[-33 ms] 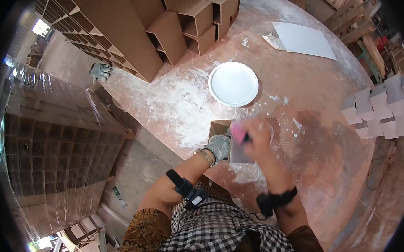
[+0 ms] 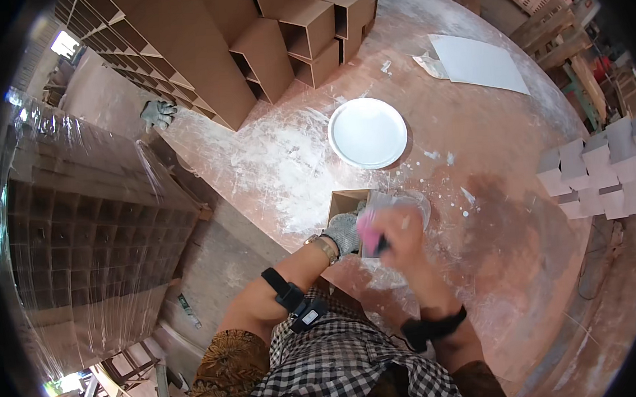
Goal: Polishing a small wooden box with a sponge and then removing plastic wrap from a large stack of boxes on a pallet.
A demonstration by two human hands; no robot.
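Note:
My left hand (image 2: 344,232), in a grey knit glove, reaches into the open side of a small brown cardboard box (image 2: 347,199) and holds it; its fingertips are hidden inside. My bare right hand (image 2: 405,237) is closed on a pink thing with a dark part (image 2: 369,229), too smeared by motion to name. The pink thing is over the box's right side, whose surface looks pale and wet. Just beyond the box stands a round white tub (image 2: 367,133) with pale contents.
Brown cardboard boxes (image 2: 264,57) are stacked at the far left of the white-smeared table (image 2: 508,260). Pale-faced boxes (image 2: 596,173) stand at the right. A white sheet (image 2: 478,63) lies at the back, a grey glove (image 2: 158,114) at the left edge. Film-wrapped boxes (image 2: 97,246) fill the left.
My right hand has moved a little down and left with the pink thing, uncovering more of the box's upper right edge. My left hand and the box are about where they were.

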